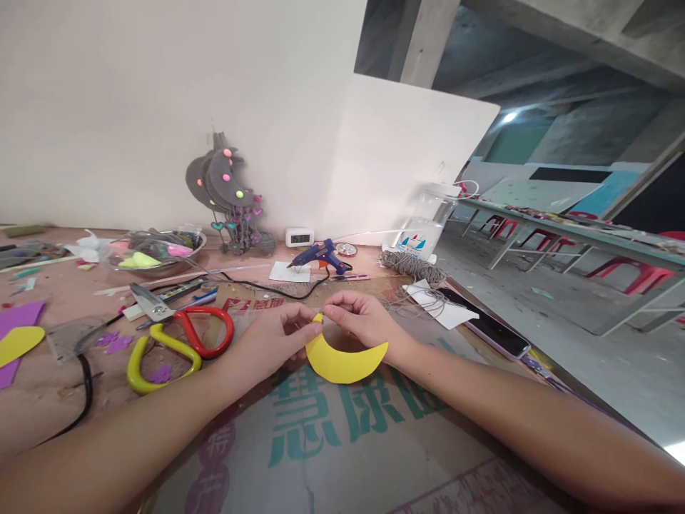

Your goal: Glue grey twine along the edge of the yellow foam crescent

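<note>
A yellow crescent [345, 364] hangs between my hands over the printed cardboard [342, 457], its curve facing down and one tip up at my fingers. My left hand [292, 330] pinches that upper tip between thumb and fingers. Close beside it, my right hand [356, 318] has its thumb and fingertips closed at the same tip. The other pointed end lies in front of my right wrist. Behind the hands, a blue glue gun [321, 258] rests on the table near a white paper piece [290, 273].
Scissors with red and yellow handles [211, 350] lie at the left, near a metal bowl [200, 246] of craft pieces. Grey yarn [414, 266] and a phone [497, 333] are at the right. Grey moon ornaments [222, 178] hang behind, beside a small clock [300, 237].
</note>
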`<state>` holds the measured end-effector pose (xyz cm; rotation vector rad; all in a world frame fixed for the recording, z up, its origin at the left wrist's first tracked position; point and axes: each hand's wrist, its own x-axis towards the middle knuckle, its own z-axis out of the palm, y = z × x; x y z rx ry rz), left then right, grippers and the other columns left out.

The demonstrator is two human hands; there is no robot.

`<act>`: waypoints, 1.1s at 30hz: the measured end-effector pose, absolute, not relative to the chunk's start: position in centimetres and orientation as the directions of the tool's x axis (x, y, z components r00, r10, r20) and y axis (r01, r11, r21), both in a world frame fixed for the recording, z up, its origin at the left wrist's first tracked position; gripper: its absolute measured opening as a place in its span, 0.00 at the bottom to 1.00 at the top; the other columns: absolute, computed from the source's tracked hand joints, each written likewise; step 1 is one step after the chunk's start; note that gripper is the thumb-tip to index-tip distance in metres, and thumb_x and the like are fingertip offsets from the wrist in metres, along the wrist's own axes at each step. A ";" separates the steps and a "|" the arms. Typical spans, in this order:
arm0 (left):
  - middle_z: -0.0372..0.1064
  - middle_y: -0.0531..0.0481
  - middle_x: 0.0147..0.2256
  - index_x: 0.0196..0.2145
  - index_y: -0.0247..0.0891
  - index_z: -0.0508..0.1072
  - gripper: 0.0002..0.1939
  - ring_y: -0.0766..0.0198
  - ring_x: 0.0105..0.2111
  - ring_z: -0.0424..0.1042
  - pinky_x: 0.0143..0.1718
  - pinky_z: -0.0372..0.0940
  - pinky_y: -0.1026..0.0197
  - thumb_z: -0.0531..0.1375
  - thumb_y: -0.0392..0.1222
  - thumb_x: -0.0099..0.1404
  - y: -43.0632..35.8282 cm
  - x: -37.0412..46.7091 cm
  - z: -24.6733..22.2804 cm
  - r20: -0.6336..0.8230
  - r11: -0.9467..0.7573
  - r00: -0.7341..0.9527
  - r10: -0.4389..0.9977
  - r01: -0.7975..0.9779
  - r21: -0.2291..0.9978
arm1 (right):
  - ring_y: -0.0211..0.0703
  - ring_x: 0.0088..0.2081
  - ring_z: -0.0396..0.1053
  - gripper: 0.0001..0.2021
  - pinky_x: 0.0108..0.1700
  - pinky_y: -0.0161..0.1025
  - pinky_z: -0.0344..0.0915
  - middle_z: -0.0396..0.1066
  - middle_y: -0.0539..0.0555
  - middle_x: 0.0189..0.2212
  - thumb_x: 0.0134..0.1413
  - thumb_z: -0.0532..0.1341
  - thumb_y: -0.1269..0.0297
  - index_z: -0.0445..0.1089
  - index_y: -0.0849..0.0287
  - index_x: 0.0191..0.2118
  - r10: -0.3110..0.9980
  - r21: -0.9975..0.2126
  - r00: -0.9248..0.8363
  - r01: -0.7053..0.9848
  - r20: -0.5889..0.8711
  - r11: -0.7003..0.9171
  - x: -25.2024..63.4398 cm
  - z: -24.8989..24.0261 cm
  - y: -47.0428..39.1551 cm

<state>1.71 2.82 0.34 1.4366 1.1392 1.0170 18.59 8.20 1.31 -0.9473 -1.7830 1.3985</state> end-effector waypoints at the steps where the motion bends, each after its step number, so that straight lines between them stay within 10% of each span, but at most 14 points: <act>1: 0.63 0.56 0.20 0.33 0.38 0.68 0.13 0.70 0.18 0.62 0.17 0.56 0.69 0.58 0.50 0.55 2.8 1.7 0.4 0.030 -0.057 0.201 0.979 0.130 0.990 | 0.27 0.18 0.51 0.14 0.18 0.28 0.47 0.60 0.45 0.20 0.45 0.62 0.55 0.67 0.61 0.31 0.857 -0.976 -0.510 0.136 0.076 0.168 18.6 1.3 8.2; 9: 0.61 0.57 0.17 0.32 0.39 0.67 0.13 0.71 0.16 0.58 0.16 0.52 0.70 0.55 0.51 0.58 2.9 1.8 0.6 0.009 -0.034 0.210 0.978 0.117 0.993 | 0.29 0.16 0.47 0.17 0.19 0.30 0.42 0.48 0.42 0.13 0.52 0.55 0.51 0.66 0.62 0.38 0.804 -0.992 -0.585 -0.013 0.107 0.122 18.8 1.3 8.1; 22: 0.61 0.57 0.17 0.35 0.38 0.67 0.14 0.72 0.16 0.58 0.16 0.52 0.71 0.55 0.51 0.58 3.2 1.6 0.4 -0.025 0.013 0.199 0.980 0.063 0.998 | 0.32 0.23 0.57 0.10 0.26 0.32 0.55 0.65 0.50 0.27 0.52 0.56 0.59 0.68 0.60 0.35 0.853 -0.884 -0.414 0.194 0.319 0.425 19.0 1.6 9.1; 33: 0.58 0.59 0.16 0.34 0.37 0.67 0.14 0.74 0.14 0.54 0.14 0.47 0.72 0.55 0.51 0.58 3.0 1.8 0.4 -0.032 0.015 0.191 0.981 0.090 0.996 | 0.47 0.51 0.61 0.16 0.54 0.45 0.55 0.66 0.60 0.49 0.55 0.52 0.71 0.66 0.62 0.49 0.662 -0.177 -0.623 0.659 0.417 0.731 24.6 1.2 16.9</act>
